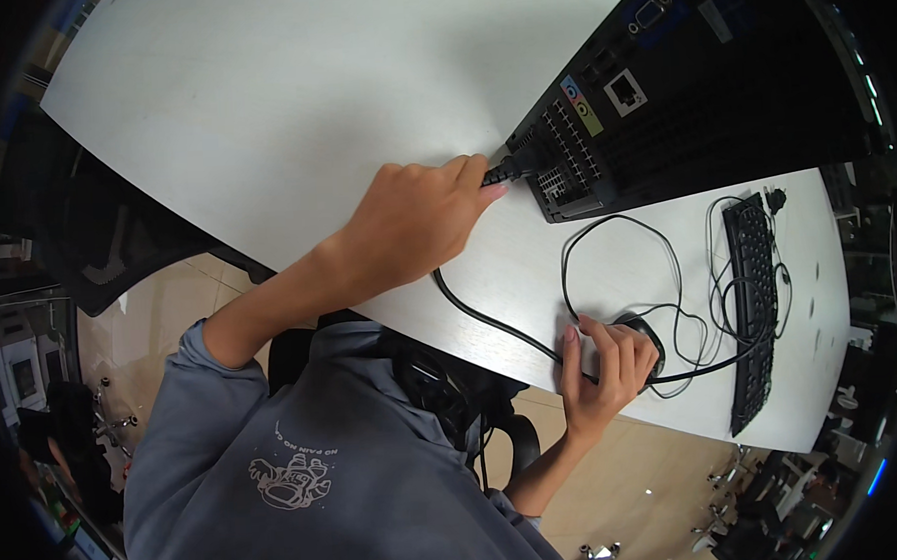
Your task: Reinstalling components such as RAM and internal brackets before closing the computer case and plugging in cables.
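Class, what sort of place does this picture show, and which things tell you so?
Probably an office or computer room: a black computer stands on a white desk, a keyboard lies there too, and a mesh chair is by the desk's left edge.

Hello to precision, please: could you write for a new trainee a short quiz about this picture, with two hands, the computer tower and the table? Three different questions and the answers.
1. Which thing does the person's left hand grip beside the black, box-shaped computer tower?
A) the long black keyboard
B) the black plastic cable plug
C) the small, rounded black mouse

2. True or false: the keyboard lies on the beige tiled floor.

3. Complete: of the two hands, the one nearer to the mouse is the ____ hand.

Key:
1. B, the cable plug.
2. False; it lies on the large white table.
3. Right: the right hand is close beside it.
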Demonstrator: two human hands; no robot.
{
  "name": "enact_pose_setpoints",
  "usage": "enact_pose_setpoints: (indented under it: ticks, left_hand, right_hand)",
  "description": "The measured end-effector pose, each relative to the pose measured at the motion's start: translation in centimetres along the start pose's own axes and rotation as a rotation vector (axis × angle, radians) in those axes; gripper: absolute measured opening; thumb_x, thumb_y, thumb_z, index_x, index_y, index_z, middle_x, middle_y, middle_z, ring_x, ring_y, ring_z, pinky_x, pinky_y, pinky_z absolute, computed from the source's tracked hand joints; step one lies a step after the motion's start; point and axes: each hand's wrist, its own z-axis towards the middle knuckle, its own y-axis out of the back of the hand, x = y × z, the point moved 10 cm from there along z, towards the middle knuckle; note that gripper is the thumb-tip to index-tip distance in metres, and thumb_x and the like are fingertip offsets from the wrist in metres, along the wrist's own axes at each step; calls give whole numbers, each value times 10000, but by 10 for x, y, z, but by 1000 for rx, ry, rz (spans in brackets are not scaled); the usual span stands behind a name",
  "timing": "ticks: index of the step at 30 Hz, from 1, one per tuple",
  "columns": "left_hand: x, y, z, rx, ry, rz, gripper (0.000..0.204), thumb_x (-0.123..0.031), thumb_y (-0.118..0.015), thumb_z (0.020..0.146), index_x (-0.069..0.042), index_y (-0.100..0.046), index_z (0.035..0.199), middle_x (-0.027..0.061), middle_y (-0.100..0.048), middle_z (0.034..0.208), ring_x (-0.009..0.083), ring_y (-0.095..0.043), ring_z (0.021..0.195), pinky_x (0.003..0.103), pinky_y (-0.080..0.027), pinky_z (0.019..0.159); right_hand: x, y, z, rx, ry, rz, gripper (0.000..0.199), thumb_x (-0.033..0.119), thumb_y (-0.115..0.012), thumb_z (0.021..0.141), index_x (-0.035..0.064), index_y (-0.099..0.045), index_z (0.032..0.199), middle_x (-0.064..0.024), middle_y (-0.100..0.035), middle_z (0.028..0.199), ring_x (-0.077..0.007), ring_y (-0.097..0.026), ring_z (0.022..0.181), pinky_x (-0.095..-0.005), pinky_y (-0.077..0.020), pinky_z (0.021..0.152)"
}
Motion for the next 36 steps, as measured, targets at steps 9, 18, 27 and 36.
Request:
enact_pose_setpoints:
  ticks: [9,18,27,36]
  left_hand:
    - [-8,-7,8,-107,52,16,186,-115,-605,938,8,-500,847,143,-583,646,321,-593,514,391,-460,477]
    - [-8,-3,9,-168,62,67,173,-146,-628,915,-14,-542,845,119,-608,650,288,-614,524,374,-451,458]
    - [-24,-2,22,-148,-65,266,216,-180,-621,921,-27,-568,779,82,-610,605,240,-627,484,329,-449,437]
    - [-18,-6,25,-98,-95,267,206,-186,-607,925,-16,-600,808,97,-630,610,246,-630,472,336,-434,418]
  right_hand:
    - [2,-3,7,37,9,4,220,68,-802,722,110,-720,921,0,-656,841,-206,-581,825,-364,-395,801]
    - [9,-7,6,49,10,33,203,71,-787,731,95,-724,923,-21,-644,825,-226,-578,820,-379,-416,788]
    - [2,-1,6,75,26,148,243,76,-779,705,72,-712,938,-47,-643,861,-261,-558,854,-384,-404,793]
    - [7,-3,7,56,10,154,230,80,-774,728,67,-699,945,-48,-645,852,-269,-561,868,-386,-405,812]
